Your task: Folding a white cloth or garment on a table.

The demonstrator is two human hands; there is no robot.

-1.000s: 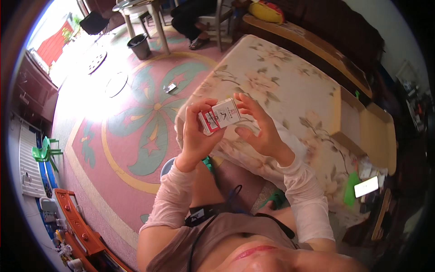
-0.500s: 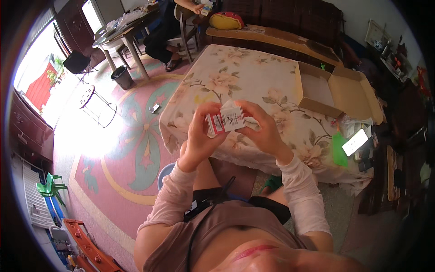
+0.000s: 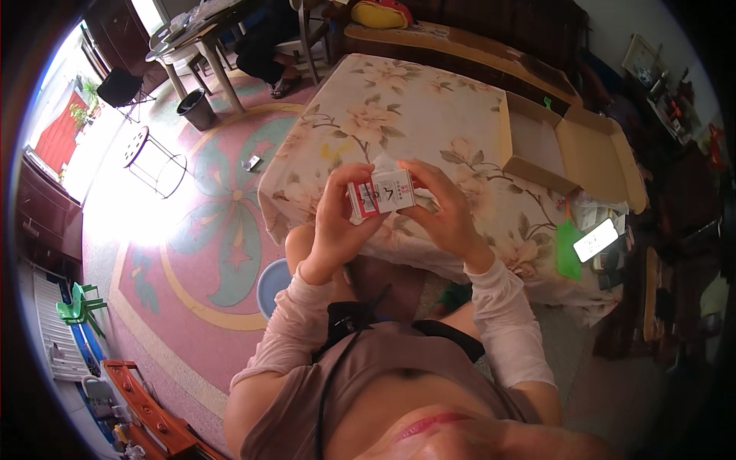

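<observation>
The left hand [image 3: 336, 222] and right hand [image 3: 451, 215] hold a box [image 3: 387, 193] between them, with a carton [image 3: 606, 153] far right on the tabletop [image 3: 422, 107].

I hold a small red-and-white box [image 3: 382, 192] between my left hand [image 3: 336, 224] and my right hand [image 3: 451, 218] by the near edge of the cloth-covered counter [image 3: 429, 100], where an open cardboard carton [image 3: 538, 178] lies near a lit phone [image 3: 596, 241].

A box [image 3: 392, 192] is sitting between left fingers [image 3: 347, 173] and right fingers [image 3: 426, 175]; farther right, a carton [image 3: 567, 147] is lying on the desk [image 3: 429, 115], a phone [image 3: 596, 241] is resting before it, and a stool [image 3: 136, 146] is standing on the floor [image 3: 172, 264], left.
</observation>
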